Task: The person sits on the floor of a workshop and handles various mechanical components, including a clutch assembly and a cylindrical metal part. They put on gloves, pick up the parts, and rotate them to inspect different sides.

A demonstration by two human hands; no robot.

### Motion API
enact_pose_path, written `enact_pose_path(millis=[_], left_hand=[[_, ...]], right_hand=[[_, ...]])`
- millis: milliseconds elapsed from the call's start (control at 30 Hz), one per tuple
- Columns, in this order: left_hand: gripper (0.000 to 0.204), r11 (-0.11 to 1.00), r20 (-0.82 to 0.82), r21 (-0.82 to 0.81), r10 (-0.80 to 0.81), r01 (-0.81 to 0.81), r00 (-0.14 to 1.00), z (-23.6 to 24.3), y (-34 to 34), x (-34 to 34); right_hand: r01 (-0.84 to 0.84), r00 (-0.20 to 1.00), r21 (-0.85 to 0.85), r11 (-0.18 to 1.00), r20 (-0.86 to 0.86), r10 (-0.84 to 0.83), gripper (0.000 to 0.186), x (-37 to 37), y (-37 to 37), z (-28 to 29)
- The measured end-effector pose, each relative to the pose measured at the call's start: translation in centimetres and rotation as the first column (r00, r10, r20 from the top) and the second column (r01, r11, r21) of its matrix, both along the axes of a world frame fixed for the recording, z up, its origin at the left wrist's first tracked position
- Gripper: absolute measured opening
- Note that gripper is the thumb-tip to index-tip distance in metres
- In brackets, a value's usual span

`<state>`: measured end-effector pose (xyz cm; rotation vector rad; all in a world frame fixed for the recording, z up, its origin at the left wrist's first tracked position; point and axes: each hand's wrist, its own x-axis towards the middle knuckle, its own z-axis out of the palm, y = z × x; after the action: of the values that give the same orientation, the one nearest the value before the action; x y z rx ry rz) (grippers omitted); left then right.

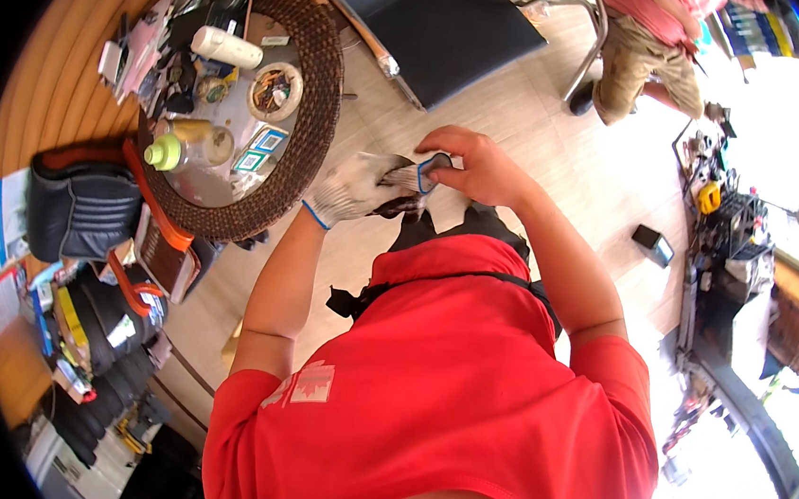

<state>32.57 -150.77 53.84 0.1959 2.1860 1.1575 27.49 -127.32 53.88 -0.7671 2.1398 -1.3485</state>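
My left hand point(352, 186) wears a whitish knit work glove with a blue cuff edge and dark, soiled patches. It is closed on a second work glove point(406, 176), grey-white with the same blue edging. My bare right hand point(472, 164) pinches that glove's cuff between thumb and fingers, and the cuff's opening faces it. Both hands meet in front of my waist, and the fingertips of my left hand are partly hidden by the loose glove.
At the left stands a round wicker-rimmed table point(322, 100) bearing a white flask point(227, 47), an ashtray point(275, 92) and a green-capped bottle point(172, 153). A black chair seat point(438, 25) lies ahead. A person point(649, 53) sits at the far right, near a small black box point(653, 244) on the floor.
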Motion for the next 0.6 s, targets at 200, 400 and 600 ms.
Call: enact_pose_path(millis=[200,400,600], left_hand=[[0.057,0.992,-0.26,-0.122,-0.073,0.042,0.963,-0.6,5.2,-0.1],[0.066,0.915,-0.137,-0.055,0.389,-0.399,0.911,-4.6,10.2,-0.1],[0.044,0.759,0.343,0.251,0.511,-0.601,0.788,-10.0,21.0,2.2]], right_hand=[[0.212,0.933,0.124,0.969,0.268,-0.239,0.025,1.2,6.8,-3.7],[0.553,0.691,0.07,0.83,0.518,-0.504,0.028,3.5,20.0,-6.7],[0.709,0.593,0.088,0.7,0.462,-0.659,0.029,7.5,33.0,-8.2]])
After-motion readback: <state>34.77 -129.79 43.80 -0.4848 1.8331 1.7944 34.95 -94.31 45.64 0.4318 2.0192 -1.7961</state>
